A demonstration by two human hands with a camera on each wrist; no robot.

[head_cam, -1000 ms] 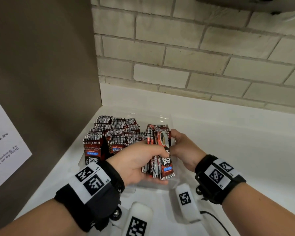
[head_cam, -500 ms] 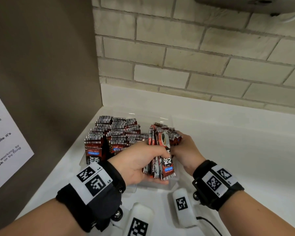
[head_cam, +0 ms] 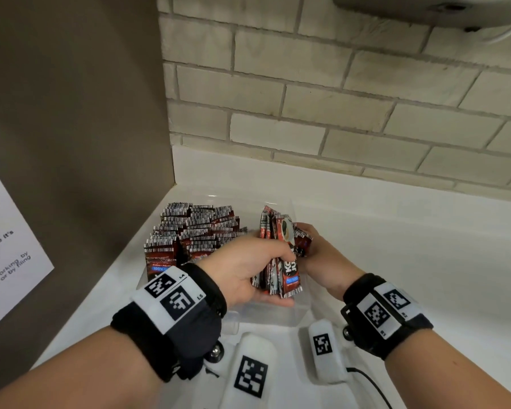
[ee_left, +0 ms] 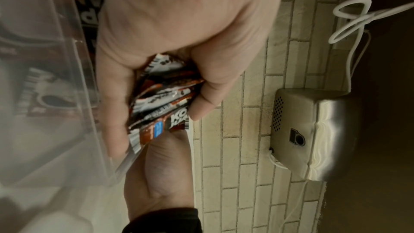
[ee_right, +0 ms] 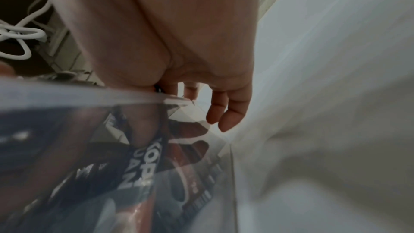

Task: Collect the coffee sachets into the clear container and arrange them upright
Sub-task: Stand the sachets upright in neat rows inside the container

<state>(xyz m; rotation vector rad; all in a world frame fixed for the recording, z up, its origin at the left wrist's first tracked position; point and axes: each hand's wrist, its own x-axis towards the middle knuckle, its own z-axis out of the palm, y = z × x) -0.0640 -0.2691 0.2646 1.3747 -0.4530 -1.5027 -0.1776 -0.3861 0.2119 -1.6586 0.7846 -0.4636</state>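
White counter (head_cam: 396,261), pale brick wall (head_cam: 307,93)

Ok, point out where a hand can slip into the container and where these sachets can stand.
Free: the container's right part, between the standing sachets and its right wall, where the left hand grips the bundle and the right hand steadies it. The white counter to the right is bare too. Crowded: the container's left part, packed with upright sachets.

White counter (head_cam: 396,261) — clear container (head_cam: 278,315) on it
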